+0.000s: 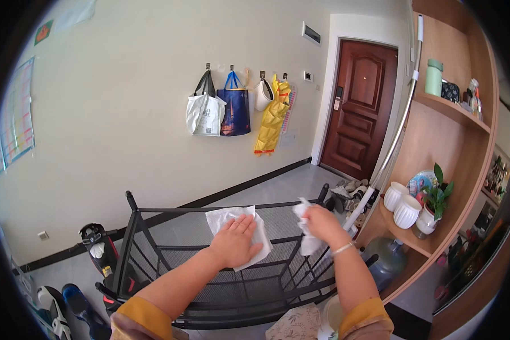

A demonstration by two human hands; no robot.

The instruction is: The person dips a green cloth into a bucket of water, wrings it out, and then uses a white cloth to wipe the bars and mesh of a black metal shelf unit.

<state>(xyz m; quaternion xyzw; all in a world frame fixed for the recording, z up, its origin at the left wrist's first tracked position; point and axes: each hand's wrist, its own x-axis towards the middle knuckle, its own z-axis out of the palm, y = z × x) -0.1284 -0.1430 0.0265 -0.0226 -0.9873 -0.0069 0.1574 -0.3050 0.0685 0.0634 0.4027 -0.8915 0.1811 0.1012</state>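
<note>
A black metal rack [170, 210] with mesh shelves stands in front of me. My left hand [235, 241] lies flat, fingers stretched out, on a white cloth-like sheet [260, 229] spread over the rack's mesh. Off to its right, my right hand [323, 224] is closed round a crumpled white wipe [310, 245]. Part of that wipe sticks up above the fingers and the rest hangs down over the right side of the rack. The fingertips of my right hand are partly hidden.
At the right, a wooden shelf unit [460, 113] holds white pots [407, 212], a plant and a green bottle [434, 77]. A large water jug [384, 258] stands below. Bags [235, 113] hang on the wall. Shoes lie by the brown door [361, 107]. A scooter [103, 255] is at the left.
</note>
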